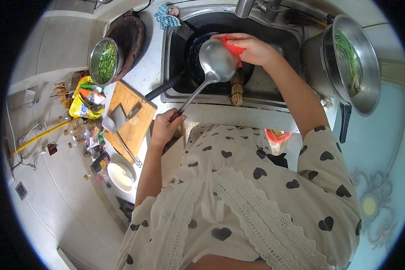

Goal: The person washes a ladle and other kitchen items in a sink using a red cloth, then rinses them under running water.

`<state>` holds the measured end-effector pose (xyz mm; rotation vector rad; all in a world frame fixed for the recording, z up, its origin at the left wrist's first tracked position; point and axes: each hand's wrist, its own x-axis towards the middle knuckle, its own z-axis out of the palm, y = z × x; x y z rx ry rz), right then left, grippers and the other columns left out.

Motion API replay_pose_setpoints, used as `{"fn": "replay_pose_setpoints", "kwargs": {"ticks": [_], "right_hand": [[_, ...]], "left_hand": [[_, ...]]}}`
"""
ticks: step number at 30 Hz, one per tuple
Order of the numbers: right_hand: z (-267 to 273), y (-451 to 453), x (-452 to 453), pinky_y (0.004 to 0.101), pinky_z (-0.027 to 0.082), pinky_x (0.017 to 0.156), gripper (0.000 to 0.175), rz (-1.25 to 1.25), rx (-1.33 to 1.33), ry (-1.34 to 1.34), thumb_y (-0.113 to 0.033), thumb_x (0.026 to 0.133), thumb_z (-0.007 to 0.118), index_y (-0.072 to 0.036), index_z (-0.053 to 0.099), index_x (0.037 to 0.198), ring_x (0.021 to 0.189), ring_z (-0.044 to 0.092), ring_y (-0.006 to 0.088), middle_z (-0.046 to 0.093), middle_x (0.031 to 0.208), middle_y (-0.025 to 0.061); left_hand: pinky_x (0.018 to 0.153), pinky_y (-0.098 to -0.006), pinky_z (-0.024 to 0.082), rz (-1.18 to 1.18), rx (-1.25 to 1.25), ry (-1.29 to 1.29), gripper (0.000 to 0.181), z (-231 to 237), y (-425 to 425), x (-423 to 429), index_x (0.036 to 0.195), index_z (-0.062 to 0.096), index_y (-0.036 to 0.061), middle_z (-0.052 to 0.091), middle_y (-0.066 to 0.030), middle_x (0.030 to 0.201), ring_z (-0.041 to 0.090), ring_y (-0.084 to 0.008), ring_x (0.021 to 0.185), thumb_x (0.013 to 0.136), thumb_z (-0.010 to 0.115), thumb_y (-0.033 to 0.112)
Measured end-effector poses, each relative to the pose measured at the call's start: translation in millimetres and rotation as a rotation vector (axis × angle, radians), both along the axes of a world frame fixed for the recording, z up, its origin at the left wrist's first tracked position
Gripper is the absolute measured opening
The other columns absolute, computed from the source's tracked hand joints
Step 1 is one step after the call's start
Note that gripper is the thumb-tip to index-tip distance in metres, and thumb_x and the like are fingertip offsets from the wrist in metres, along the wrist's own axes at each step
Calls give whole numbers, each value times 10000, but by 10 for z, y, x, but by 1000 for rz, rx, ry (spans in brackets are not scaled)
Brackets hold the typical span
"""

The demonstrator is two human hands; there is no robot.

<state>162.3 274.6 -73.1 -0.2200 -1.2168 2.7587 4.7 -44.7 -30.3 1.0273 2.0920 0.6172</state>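
Note:
My left hand grips the dark handle of a large steel ladle, whose bowl is over the sink. In my right hand is a red cloth, pressed against the upper right rim of that bowl. Below the ladle a dark wok sits in the sink, its black handle reaching over the left edge. A bundled straw brush leans at the sink's front, its upper end partly hidden behind the ladle.
Left are a wooden cutting board with a cleaver and a spoon-shaped ladle, a white bowl, and a steel bowl of chopped greens. The faucet stands behind the sink. A pan holding green stalks rests at right.

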Motion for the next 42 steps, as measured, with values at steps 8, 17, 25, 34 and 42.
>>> {"fn": "replay_pose_setpoints", "kwargs": {"ticks": [8,17,25,34,42], "right_hand": [[276,-234,-205,255,488,778,282,-344,18,-587,-241,898,557,-7,631,1037,861,606,133,656,937,49],[124,-729,-367,402,437,842,377,-943,768,-504,-248,938,374,21,540,1142,956,571,369,600,1036,225],[63,-892,-486,363,331,1009,426,-1042,1295,-422,-235,957,310,48,444,1245,1198,431,354,446,1292,230],[175,-1106,-453,385,277,1056,445,-1016,1109,-341,-203,953,348,61,342,1311,1279,321,377,318,1381,247],[-156,-694,-701,312,366,980,405,-1092,87,-379,-253,962,398,10,452,1265,1129,494,227,508,1247,136]], "left_hand": [[489,-280,359,-59,16,-6,232,57,92,22,758,562,-25,444,-82,528,362,-127,493,825,639,183],[483,-249,339,103,-23,-163,275,13,98,134,751,558,-38,423,-2,547,352,-67,538,857,618,208],[484,-239,338,171,-17,-232,282,160,307,295,735,542,-21,429,21,559,370,-55,542,885,578,216],[448,-225,325,245,4,-358,305,119,337,271,689,509,22,425,36,551,374,-49,495,890,576,242],[362,-223,299,221,11,-470,390,161,361,425,652,429,79,410,16,476,357,-65,368,932,496,342]]}}
